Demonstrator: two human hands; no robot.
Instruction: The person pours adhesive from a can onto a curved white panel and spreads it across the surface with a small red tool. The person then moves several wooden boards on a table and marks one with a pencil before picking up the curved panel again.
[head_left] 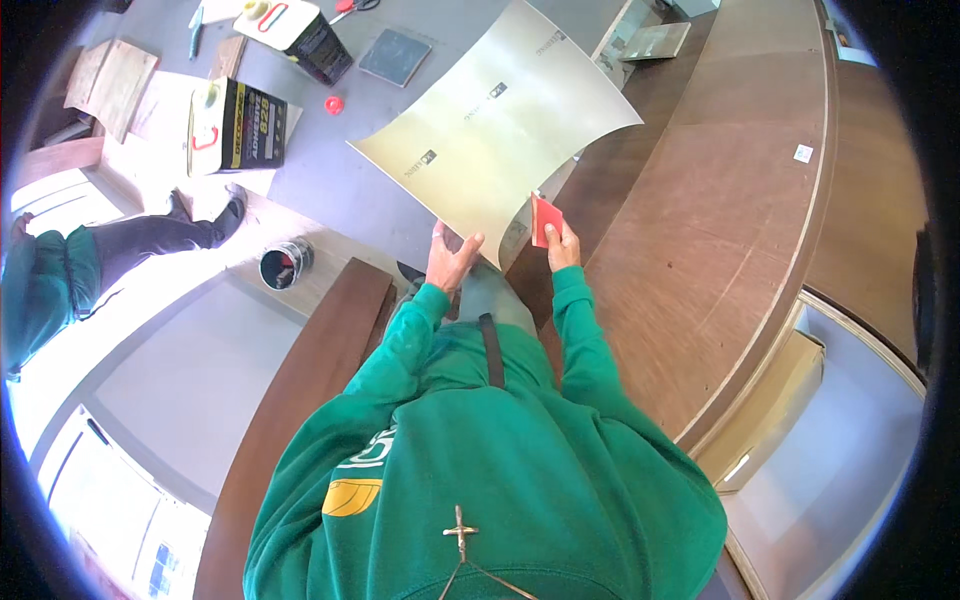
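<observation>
The left hand (453, 264) holds the thin, curved cream sheet's (520, 125) near edge, seemingly steadying it, while the right hand (564, 248) grips a flat red rectangular pad (543, 214), the next move probably calling for firm support

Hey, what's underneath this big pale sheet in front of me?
Grey tabletop shows past the left edge of the pale sheet. Anything directly under the sheet is covered.
</observation>
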